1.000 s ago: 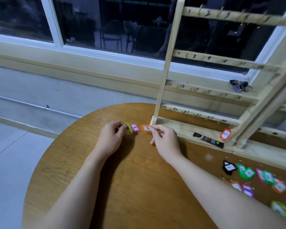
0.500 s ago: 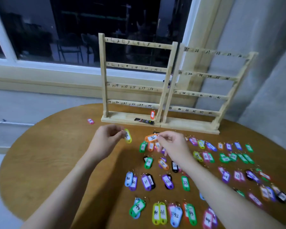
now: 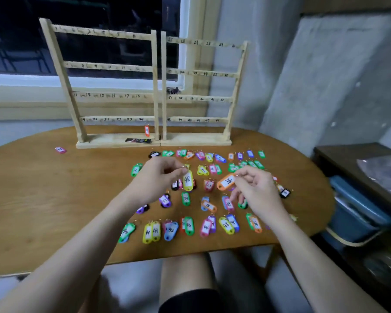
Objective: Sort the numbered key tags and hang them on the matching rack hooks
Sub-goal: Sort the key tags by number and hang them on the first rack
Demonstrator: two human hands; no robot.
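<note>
Both hands have come back from the racks [image 3: 154, 86] over the tags: left hand [image 3: 156, 179] pinches yellow tag 48 [image 3: 187, 180], right hand [image 3: 255, 188] orange tag 24 [image 3: 226, 181]. Other tags lie across the round wooden surface [image 3: 43, 199], under a dark window [image 3: 88, 14] and grey wall [image 3: 325, 75].

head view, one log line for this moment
left hand pinches yellow tag 48 | right hand pinches orange tag 24 | both above table

Both your forearms reach forward, raised above the desk [image 3: 43, 199]. Your left hand [image 3: 155, 178] pinches a yellow tag [image 3: 187, 180] by its ring, fingers curled. Your right hand [image 3: 256, 190] pinches an orange tag [image 3: 226, 182], remaining fingers loosely curled.
</note>
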